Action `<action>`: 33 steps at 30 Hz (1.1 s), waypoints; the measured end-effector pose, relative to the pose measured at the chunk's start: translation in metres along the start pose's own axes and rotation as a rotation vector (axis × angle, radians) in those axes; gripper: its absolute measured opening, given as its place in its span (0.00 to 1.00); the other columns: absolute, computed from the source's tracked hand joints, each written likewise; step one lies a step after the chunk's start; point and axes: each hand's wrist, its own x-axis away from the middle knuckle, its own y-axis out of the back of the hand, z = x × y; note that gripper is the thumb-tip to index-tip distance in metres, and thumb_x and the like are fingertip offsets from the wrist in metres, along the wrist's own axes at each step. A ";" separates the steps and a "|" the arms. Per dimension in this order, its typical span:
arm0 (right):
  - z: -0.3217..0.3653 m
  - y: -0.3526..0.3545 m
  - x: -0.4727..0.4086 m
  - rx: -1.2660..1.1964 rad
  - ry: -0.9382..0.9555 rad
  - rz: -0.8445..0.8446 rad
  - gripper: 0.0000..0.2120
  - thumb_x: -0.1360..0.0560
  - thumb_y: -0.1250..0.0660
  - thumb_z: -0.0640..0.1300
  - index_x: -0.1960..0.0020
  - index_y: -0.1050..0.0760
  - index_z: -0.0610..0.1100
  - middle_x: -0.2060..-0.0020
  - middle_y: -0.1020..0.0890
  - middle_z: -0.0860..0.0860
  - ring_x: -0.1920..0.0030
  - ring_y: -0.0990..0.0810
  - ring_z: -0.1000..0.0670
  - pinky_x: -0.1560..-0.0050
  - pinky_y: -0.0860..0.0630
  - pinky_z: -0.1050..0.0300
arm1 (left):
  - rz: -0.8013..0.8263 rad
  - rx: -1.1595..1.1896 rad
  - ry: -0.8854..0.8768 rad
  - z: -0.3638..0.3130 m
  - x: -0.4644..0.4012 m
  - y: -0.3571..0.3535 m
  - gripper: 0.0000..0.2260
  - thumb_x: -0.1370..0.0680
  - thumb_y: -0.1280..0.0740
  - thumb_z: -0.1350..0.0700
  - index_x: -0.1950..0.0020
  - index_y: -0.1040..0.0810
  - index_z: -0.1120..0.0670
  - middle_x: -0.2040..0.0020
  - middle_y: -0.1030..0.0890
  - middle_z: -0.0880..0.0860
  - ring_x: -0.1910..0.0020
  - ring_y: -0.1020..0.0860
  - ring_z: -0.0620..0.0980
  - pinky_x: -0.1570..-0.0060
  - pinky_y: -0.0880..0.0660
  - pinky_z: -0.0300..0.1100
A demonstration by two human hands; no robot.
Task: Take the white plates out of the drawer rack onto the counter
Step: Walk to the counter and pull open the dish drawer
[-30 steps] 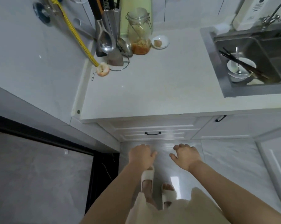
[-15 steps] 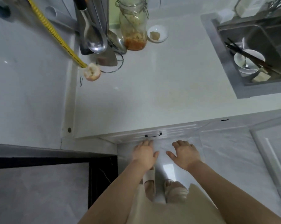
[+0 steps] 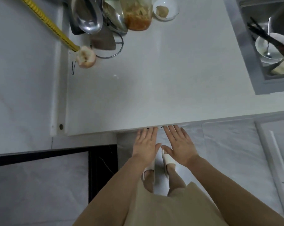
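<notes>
1. Head view, far left: a yellow hose [image 3: 46,23] runs down to a bitten fruit [image 3: 85,57] at the desk's left edge, with ladles [image 3: 89,18] and a glass jar [image 3: 138,15] behind. None of these matter to the step, but they sit well back from the front edge, so plates can land on the bare middle of the desk [image 3: 154,88].

2. Centre, left hand [image 3: 145,142]: its grip is open, fingers straight and together, tips reaching just under the desk's front edge. It holds nothing.

3. Between the two sets of fingertips a sliver of dark drawer handle [image 3: 160,127] shows. The drawer itself is hidden beneath the overhang, and it appears closed, though the view is too steep to be sure. The white plates and their rack are not visible; presumably they are inside.

4. Right hand [image 3: 178,144]: also flat and empty, fingers extended beside the handle.

5. To do this step well, curl the fingers of one or both hands under the handle and pull straight back, evenly, so the rack does not jolt the plates. Step the feet back first, since the sandals [image 3: 168,160] stand right below the drawer's path.

6. Far right: the sink [image 3: 252,46] holds a bowl [image 3: 271,48] and chopsticks [image 3: 265,35]; keep plates left of it.
</notes>
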 end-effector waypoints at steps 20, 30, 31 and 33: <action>-0.008 0.005 -0.026 0.037 0.025 -0.103 0.32 0.23 0.52 0.62 0.29 0.33 0.43 0.33 0.26 0.47 0.33 0.28 0.46 0.35 0.32 0.50 | -0.077 0.039 0.102 -0.004 -0.020 0.000 0.28 0.19 0.45 0.44 0.23 0.45 0.55 0.24 0.40 0.52 0.25 0.44 0.52 0.26 0.48 0.48; -0.002 -0.002 -0.018 0.048 -0.010 -0.076 0.36 0.24 0.62 0.63 0.25 0.41 0.43 0.29 0.31 0.48 0.28 0.35 0.48 0.35 0.34 0.51 | -0.090 0.084 0.094 -0.009 -0.010 -0.005 0.28 0.19 0.47 0.45 0.22 0.51 0.56 0.22 0.47 0.51 0.23 0.51 0.51 0.24 0.54 0.47; 0.000 -0.003 -0.015 0.041 -0.011 -0.068 0.40 0.27 0.66 0.64 0.24 0.43 0.43 0.27 0.34 0.48 0.26 0.38 0.49 0.33 0.36 0.51 | -0.072 0.078 0.094 -0.009 -0.008 -0.006 0.28 0.18 0.48 0.46 0.22 0.52 0.56 0.21 0.48 0.51 0.22 0.52 0.51 0.24 0.57 0.47; 0.001 -0.006 -0.012 0.026 -0.017 -0.049 0.42 0.29 0.69 0.65 0.23 0.48 0.44 0.24 0.41 0.49 0.23 0.45 0.50 0.30 0.40 0.52 | -0.047 0.058 0.092 -0.009 -0.004 -0.009 0.29 0.18 0.49 0.45 0.22 0.55 0.55 0.21 0.50 0.51 0.22 0.53 0.51 0.25 0.59 0.48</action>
